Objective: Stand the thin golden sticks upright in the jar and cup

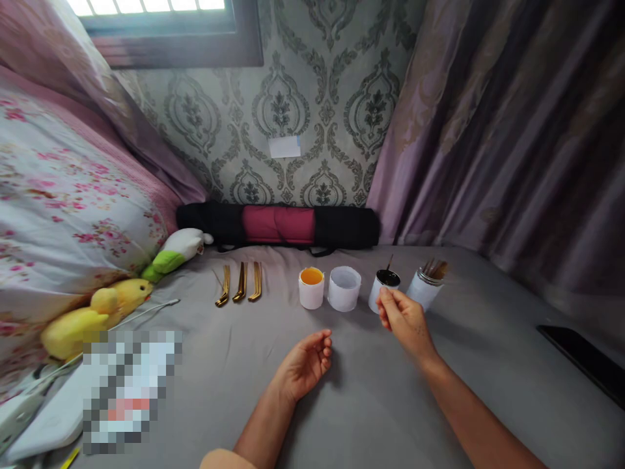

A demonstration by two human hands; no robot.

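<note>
My right hand (404,317) is raised just in front of a small white cup with dark contents (384,286), fingers pinched together on what looks like a thin stick standing in that cup. My left hand (307,361) rests on the grey sheet (371,397), palm turned inward with fingers loosely curled and nothing in it. In a row stand a white cup of orange paste (311,287), an empty-looking white cup (344,288), the dark cup, and a tilted cup holding several thin sticks (427,284). Three gold curved tweezers (240,284) lie to the left.
A black and red rolled bag (278,225) lies along the wallpapered wall. Yellow (92,312) and green-white (178,251) plush toys sit by a floral pillow (58,195) at left. A curtain (512,130) hangs at right, with a dark flat object (581,355) on the bed.
</note>
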